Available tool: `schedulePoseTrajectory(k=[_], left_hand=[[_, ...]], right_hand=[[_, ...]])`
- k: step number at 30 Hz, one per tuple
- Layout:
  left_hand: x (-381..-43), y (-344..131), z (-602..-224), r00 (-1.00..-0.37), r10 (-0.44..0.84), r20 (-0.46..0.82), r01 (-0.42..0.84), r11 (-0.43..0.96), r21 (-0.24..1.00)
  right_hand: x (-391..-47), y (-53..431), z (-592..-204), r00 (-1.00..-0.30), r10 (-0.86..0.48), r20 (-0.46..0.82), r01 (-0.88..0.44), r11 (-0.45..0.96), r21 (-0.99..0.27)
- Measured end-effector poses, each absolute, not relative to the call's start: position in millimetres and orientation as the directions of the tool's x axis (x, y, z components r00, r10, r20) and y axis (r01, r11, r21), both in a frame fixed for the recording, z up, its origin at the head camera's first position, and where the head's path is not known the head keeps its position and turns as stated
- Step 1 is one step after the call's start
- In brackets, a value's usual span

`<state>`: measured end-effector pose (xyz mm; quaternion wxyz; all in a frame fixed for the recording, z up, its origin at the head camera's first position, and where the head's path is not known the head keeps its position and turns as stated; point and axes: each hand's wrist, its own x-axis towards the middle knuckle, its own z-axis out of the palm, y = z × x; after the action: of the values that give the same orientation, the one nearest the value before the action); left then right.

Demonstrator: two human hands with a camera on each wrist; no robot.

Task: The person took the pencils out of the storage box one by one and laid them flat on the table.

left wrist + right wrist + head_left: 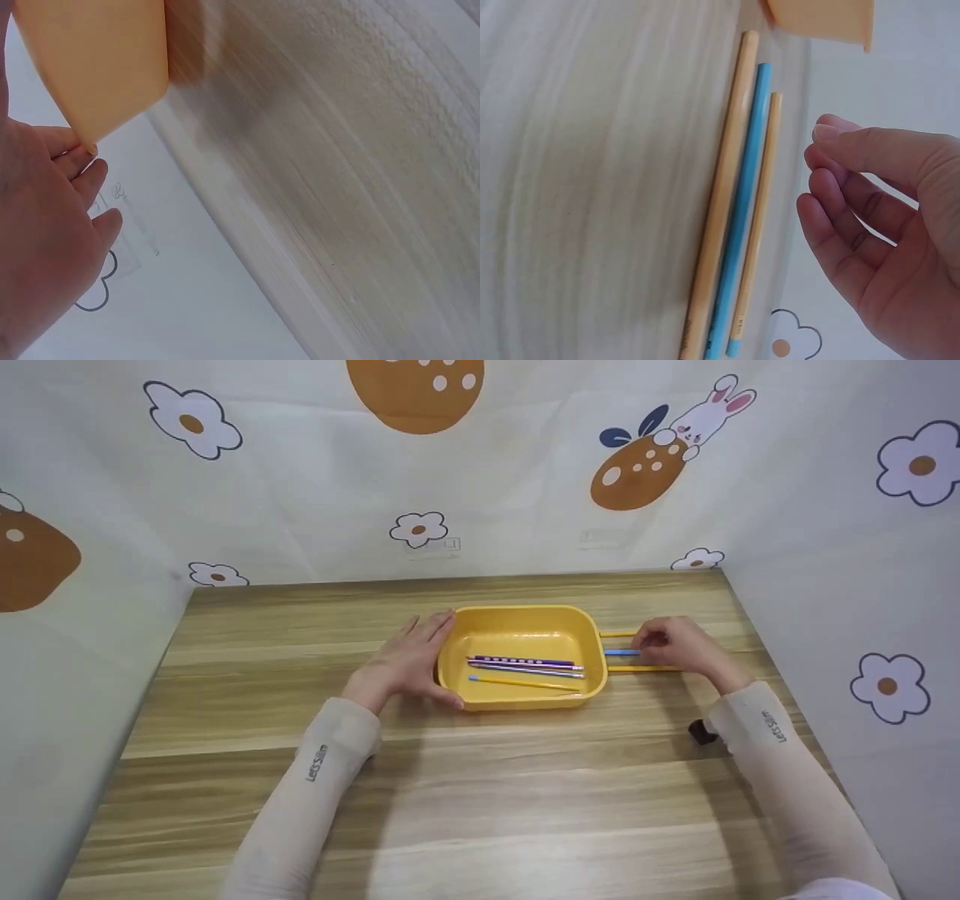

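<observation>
A yellow plastic tray (517, 703) sits on the table, its left end spanned by my left hand (405, 660). The thumb lies at the front left corner, and the other fingertips touch the rim at the back, as the left wrist view also shows. Inside lie a dark purple dotted pencil (525, 661), a striped pencil (529, 670) and a yellow pencil (525, 683) with a blue end. My right hand (679, 645) hovers over a blue pencil (742, 195) between two yellow pencils on the table. Its fingers are loosely bent, thumb close to the index finger, holding nothing.
The wood-grain table (525, 802) meets a pale curtain (300, 487) printed with flowers and fruit at the back and both sides. Beneath the right sleeve a small black object (703, 732) shows.
</observation>
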<state>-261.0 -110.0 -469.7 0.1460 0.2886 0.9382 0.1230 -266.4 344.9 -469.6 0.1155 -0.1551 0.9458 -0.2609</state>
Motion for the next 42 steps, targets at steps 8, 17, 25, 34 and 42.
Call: schedulePoseTrajectory(k=[8,17,25,34,42], left_hand=[[-260.1,-110.3,-467.7,-0.789,0.575,-0.218,0.513,0.811,0.281],[-260.2,-110.0,-466.0,-0.786,0.578,-0.218,0.528,0.812,0.249],[-258.7,-110.3,-466.2,-0.775,0.598,-0.201,0.555,0.798,0.234],[-258.7,-110.0,-468.0,-0.779,0.589,-0.216,0.540,0.804,0.249],[-260.3,-110.3,-465.9,-0.777,0.590,-0.219,0.529,0.801,0.280]], right_hand=[[-270.5,330.0,-460.6,-0.923,-0.369,-0.110,-0.262,0.811,-0.523],[-273.2,314.7,-452.3,-0.917,-0.379,-0.120,-0.259,0.798,-0.544],[-275.5,305.3,-443.1,-0.907,-0.408,-0.108,-0.284,0.779,-0.558],[-278.2,286.9,-431.3,-0.898,-0.414,-0.149,-0.264,0.778,-0.570],[-282.0,270.1,-424.0,-0.874,-0.450,-0.185,-0.264,0.758,-0.597]])
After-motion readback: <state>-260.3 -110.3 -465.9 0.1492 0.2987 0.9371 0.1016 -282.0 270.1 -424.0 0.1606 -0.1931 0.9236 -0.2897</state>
